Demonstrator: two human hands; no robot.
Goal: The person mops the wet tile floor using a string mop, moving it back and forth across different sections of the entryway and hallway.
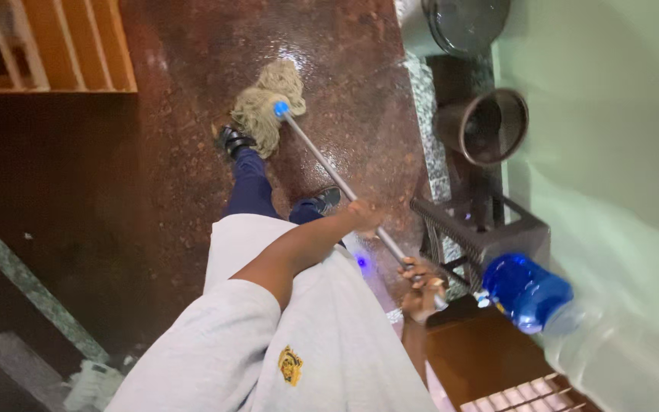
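Note:
A string mop with a beige head (267,104) rests on the wet reddish-brown floor (184,152) ahead of my feet. Its grey metal handle (322,159) slants down to the right towards me, joined to the head by a blue fitting. My left hand (365,216) grips the handle partway along. Lower down, my right hand (423,284) holds the handle near its end. I wear a grey shirt, dark blue trousers and black shoes; one shoe (233,140) touches the mop head.
A dark round pot (484,127) and a dark slatted stool (482,233) stand along the pale wall at right. A large clear water bottle with a blue cap (526,292) lies near a brown wooden surface (482,358). A wooden railing (55,46) is at top left.

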